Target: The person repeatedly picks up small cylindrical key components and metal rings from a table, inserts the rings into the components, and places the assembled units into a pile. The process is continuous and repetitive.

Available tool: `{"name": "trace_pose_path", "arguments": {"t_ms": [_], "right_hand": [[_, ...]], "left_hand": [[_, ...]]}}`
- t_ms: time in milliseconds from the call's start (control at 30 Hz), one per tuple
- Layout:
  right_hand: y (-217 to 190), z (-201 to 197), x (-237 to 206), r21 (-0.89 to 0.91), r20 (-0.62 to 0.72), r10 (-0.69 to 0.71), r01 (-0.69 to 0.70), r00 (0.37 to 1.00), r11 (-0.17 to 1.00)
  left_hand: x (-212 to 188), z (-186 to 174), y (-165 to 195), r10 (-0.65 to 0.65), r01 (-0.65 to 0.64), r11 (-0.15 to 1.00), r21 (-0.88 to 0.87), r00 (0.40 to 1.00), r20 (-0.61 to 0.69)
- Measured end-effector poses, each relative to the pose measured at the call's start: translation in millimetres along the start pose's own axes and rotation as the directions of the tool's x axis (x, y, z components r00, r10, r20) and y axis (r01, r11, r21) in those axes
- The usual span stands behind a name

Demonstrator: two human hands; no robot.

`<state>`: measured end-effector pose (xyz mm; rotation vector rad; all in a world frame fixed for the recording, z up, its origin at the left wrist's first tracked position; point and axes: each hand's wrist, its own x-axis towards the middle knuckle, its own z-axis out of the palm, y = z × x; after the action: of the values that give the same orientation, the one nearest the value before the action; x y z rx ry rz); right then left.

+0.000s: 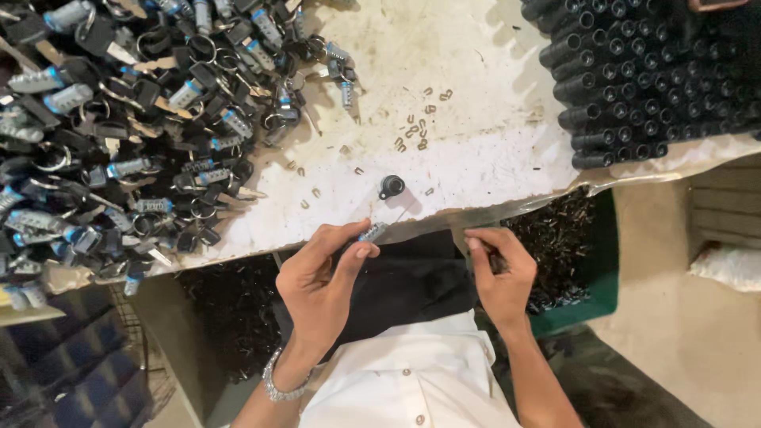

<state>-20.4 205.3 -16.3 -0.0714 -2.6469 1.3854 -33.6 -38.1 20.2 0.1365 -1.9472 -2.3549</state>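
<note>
The left hand (321,277) pinched a small silver lock cylinder (371,232) between thumb and forefinger, right at the table's (476,158) near edge, with part of the cylinder poking out past the fingertips. The right hand (499,273) was curled loosely over something small and dark just below the table edge; what it gripped, and how firmly, could not be told. A black cap (391,186) stood alone on the white top just beyond the left hand, and tiny metal bits (416,131) lay scattered farther back. A heap of keys and cylinders (135,119) crowded the left side, and stacked black tubes (650,71) filled the far right corner. The main risk looked to be a drop: the cylinder was held over the table's lip by two fingertips only, and a slip would likely send it down among the dark parts piled below, where it would be hard to find. The same seemed true of whatever the right hand carried, poised over the green bin (602,269). A careless sweep of the left wrist could probably knock the cap off the edge, since it stood near it. The little metal bits were light and loose; a brush of a sleeve might scatter them.
</note>
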Motion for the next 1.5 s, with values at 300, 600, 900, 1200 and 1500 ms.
{"name": "trace_pose_path", "arguments": {"t_ms": [300,600,900,1200,1500], "right_hand": [[-5.2,-34.9,9.3,0.841,0.376,0.192,-0.421,0.906,0.34],[-9.1,-74.9,27.0,0.887,0.366,0.128,-0.304,0.922,-0.346],[-11.0,-57.5,29.2,0.93,0.367,0.214,-0.347,0.905,-0.124],[-13.4,-49.9,41.0,0.939,0.335,0.151,-0.343,0.93,0.031],[-58.6,-11.0,99.8,-0.127,0.178,-0.246,0.27,0.953,0.954]], "left_hand": [[3.4,0.6,9.5,0.072,-0.064,0.981,0.183,0.996,-0.042],[-2.2,8.7,5.5,-0.145,0.15,0.989,0.018,0.976,-0.164],[-9.8,0.0,-0.1,-0.079,0.092,0.993,0.07,0.983,-0.168],[-9.6,-5.0,-0.2,-0.091,0.109,0.991,0.074,0.971,-0.22],[-4.7,-10.6,5.3,0.007,-0.001,0.999,0.043,0.988,-0.152]]}}
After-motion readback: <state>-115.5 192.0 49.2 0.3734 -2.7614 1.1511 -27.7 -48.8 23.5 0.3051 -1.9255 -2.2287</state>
